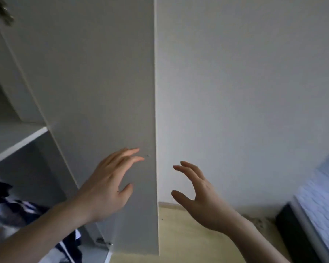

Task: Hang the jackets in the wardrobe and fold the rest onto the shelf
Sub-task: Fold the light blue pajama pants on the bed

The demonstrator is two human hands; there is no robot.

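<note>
A white wardrobe door (103, 92) stands open in front of me, edge-on at the middle of the view. My left hand (106, 188) is open, fingers spread, in front of the door's inner face near its free edge. To the right of that edge my right hand (199, 198) is open too, fingers slightly curled, holding nothing. Inside the wardrobe at the left is a white shelf (17, 143). Below the shelf lies dark navy and white clothing (11, 211), partly hidden by my left forearm.
A plain white wall (245, 92) fills the right half. A bed with a pale quilted cover (319, 202) and dark frame stands at the lower right. Light wooden floor (188, 238) shows between the door and the bed. A door hinge (103, 242) sits low.
</note>
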